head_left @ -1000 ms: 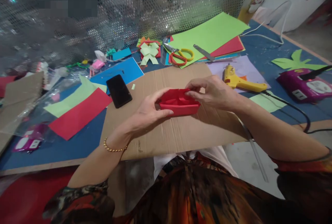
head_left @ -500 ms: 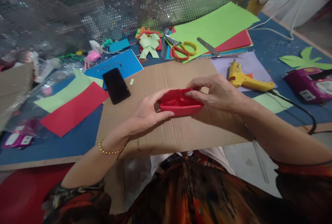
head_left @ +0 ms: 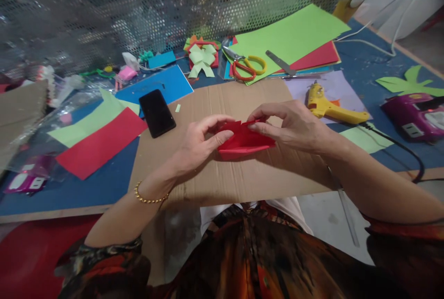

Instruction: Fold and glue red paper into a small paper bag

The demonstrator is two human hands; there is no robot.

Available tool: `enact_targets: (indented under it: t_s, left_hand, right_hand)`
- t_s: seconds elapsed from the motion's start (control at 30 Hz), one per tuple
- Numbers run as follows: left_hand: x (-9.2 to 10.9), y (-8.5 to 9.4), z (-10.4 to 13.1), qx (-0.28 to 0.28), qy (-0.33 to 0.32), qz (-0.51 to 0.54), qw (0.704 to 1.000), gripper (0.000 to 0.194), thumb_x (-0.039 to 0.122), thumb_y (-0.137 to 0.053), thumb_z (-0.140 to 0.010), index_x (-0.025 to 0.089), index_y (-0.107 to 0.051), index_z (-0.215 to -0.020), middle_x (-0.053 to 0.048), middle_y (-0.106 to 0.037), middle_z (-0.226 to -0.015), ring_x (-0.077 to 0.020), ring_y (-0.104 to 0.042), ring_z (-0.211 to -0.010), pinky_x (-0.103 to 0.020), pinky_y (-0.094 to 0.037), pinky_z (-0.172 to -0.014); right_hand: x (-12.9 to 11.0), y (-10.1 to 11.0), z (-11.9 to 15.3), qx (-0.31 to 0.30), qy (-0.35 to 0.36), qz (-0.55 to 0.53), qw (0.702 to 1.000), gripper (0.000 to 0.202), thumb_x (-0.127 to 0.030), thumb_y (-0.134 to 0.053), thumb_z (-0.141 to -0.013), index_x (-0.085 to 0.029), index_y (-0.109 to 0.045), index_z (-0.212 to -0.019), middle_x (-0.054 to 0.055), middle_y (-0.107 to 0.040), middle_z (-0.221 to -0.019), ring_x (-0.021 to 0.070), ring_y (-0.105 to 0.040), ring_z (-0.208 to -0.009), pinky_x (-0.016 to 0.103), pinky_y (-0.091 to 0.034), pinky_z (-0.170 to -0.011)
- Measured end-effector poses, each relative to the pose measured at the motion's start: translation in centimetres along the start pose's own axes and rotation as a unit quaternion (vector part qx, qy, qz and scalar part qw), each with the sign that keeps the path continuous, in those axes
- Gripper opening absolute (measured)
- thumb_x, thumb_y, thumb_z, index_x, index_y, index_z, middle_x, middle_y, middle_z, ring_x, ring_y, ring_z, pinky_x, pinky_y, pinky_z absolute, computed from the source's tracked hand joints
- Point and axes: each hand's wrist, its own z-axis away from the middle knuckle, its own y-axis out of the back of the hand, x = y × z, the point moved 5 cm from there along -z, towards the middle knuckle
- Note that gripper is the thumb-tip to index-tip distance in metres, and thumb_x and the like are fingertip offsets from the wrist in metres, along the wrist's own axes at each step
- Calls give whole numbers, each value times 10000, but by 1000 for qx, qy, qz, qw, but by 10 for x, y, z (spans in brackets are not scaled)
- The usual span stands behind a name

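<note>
A small red paper box (head_left: 243,144), its top side open towards me, is held between both hands just over the cardboard sheet (head_left: 208,174). My left hand (head_left: 201,144) grips its left end, thumb on the inner side and fingers behind the back wall. At the back right, my right hand (head_left: 291,125) pinches the upper edge of the wall between thumb and fingers. A slit or gap shows in that back wall between the two hands. The fingertips behind the paper are hidden.
Left of the box lie a black phone (head_left: 157,113) and a red paper strip (head_left: 101,143). Scissors (head_left: 248,65) and a metal blade (head_left: 280,62) rest on green paper (head_left: 294,28). A yellow glue gun (head_left: 333,107), its cord trailing, is near my right forearm.
My left thumb has moved from the front wall up to the inner side. The box's front has tilted down a little, and its inside shows more. The right hand keeps its pinch.
</note>
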Motion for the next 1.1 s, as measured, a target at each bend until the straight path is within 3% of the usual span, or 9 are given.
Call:
enact_targets:
  t_s: [0.2,0.4,0.63,0.87,0.97,1.1]
  left_hand:
    - [1,-9,-4,55,35,71,995,311,351,-910,-798,172,-823,-1037,-37,-794,-942,-158,-688,-838,-268,-559,-729]
    - [6,-18,-7,43,66,131,988,383,336,-961,-730,165,-818,-1041,-45,-810,-992,-152,-711,-835,-273,-585,-751]
    - [-4,-14,-13,9,162,180,970,483,355,-1034,-591,147,-824,-973,-70,-819,-908,-166,-729,-743,-270,-553,-653]
    - [-6,-9,-22,32,154,114,981,390,341,-1021,-605,146,-804,-863,-68,-805,-812,-150,-705,-654,-248,-496,-570]
    - [2,-10,-26,29,143,113,983,407,337,-1029,-567,154,-803,-853,-57,-798,-773,-146,-694,-618,-235,-483,-536]
    - [17,-6,-31,27,107,82,991,411,380,-1052,-502,166,-762,-700,-18,-751,-684,-119,-651,-581,-219,-472,-523]
  right_hand:
    - [1,2,-1,35,-6,7,999,208,-381,-671,-959,-216,-772,-884,55,-773,-807,191,-670,-728,328,-485,-710]
    - [4,-1,-3,45,4,-28,999,243,-404,-660,-958,-209,-770,-864,45,-768,-787,175,-659,-717,309,-482,-688]
    - [2,-4,-5,72,37,-52,995,287,-435,-646,-946,-195,-762,-839,53,-777,-792,163,-649,-705,292,-481,-681]
    - [9,-11,-9,88,49,-88,991,343,-512,-651,-929,-200,-725,-807,43,-759,-767,166,-631,-703,296,-478,-681]
    - [8,-10,-11,97,57,-87,990,342,-507,-640,-933,-201,-713,-797,34,-747,-765,166,-632,-721,298,-467,-696]
    - [-2,4,-8,96,70,-36,992,315,-464,-630,-964,-203,-732,-821,49,-753,-794,184,-644,-757,322,-475,-732]
